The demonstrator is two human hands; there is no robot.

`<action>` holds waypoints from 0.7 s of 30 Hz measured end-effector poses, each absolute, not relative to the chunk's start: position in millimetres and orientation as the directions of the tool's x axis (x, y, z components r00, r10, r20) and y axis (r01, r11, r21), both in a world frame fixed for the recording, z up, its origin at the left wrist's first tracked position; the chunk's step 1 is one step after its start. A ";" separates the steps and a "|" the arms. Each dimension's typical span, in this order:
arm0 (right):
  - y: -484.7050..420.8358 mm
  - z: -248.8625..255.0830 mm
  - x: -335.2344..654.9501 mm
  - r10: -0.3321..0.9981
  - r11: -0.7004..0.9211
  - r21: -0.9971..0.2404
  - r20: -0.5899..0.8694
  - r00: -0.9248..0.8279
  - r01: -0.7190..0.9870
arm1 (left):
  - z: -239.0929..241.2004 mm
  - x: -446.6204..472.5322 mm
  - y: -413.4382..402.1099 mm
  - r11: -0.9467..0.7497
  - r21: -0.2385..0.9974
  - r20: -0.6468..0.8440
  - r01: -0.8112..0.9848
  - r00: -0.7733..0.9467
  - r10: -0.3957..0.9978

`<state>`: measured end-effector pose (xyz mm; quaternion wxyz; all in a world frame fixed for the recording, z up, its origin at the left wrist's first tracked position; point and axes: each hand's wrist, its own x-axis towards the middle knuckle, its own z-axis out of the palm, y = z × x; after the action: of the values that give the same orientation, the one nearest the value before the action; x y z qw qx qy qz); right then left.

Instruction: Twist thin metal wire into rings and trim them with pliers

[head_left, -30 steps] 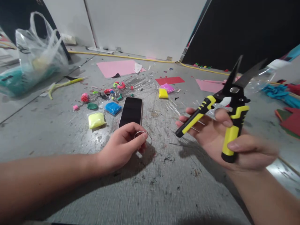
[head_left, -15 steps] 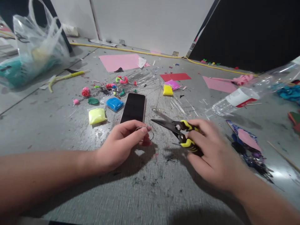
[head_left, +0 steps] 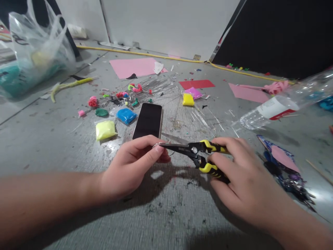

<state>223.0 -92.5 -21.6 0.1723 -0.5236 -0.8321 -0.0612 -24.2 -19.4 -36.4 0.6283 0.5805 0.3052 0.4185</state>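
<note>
My left hand (head_left: 137, 163) pinches a thin wire loop (head_left: 171, 153) between thumb and forefinger; much of the loop is hidden by the fingers and the tool. My right hand (head_left: 239, 170) is wrapped round the yellow-and-black handles of long-nose pliers (head_left: 194, 151). The pliers' black tips reach my left thumb and fingertips, where the wire is held, and their jaws look closed. Just beyond my left hand a smartphone (head_left: 148, 119) lies flat with a dark screen.
Left of the phone lie pale yellow (head_left: 105, 130) and blue clay packets (head_left: 126, 115); a bright yellow packet (head_left: 188, 99) is farther back. A plastic bottle (head_left: 273, 107) leans in at right. Loose wires (head_left: 200, 118) and a plastic bag (head_left: 41, 55) are also on the surface.
The pliers have moved left, and their tips, apart from my left hand before, now meet the wire at its fingertips. The jaws have closed. My left hand keeps its pinch.
</note>
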 end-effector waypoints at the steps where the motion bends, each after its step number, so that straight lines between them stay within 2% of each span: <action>1: -92.4 -22.2 222.9 0.851 0.441 -0.075 0.351 -0.390 0.894 | -36.2 -24.9 -18.8 -0.056 0.987 0.120 -0.149 0.466 0.877; 4: -91.7 -23.8 221.9 0.852 0.437 -0.066 0.352 -0.389 0.897 | -37.0 -26.9 -17.0 -0.115 0.987 0.154 -0.110 0.464 0.873; 10: -91.6 -23.0 221.1 0.837 0.466 -0.070 0.358 -0.413 0.882 | -40.1 -27.4 -14.8 -0.073 0.993 0.105 -0.090 0.448 0.888; 21: -89.6 -21.9 222.8 0.823 0.492 -0.103 0.378 -0.423 0.865 | -40.7 -23.8 -17.7 -0.070 0.991 0.112 -0.115 0.406 0.907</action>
<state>222.8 -89.6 -21.9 0.1927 -0.5013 -0.8418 -0.0538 -23.8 -17.7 -40.7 0.5939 0.5918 0.3347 0.4301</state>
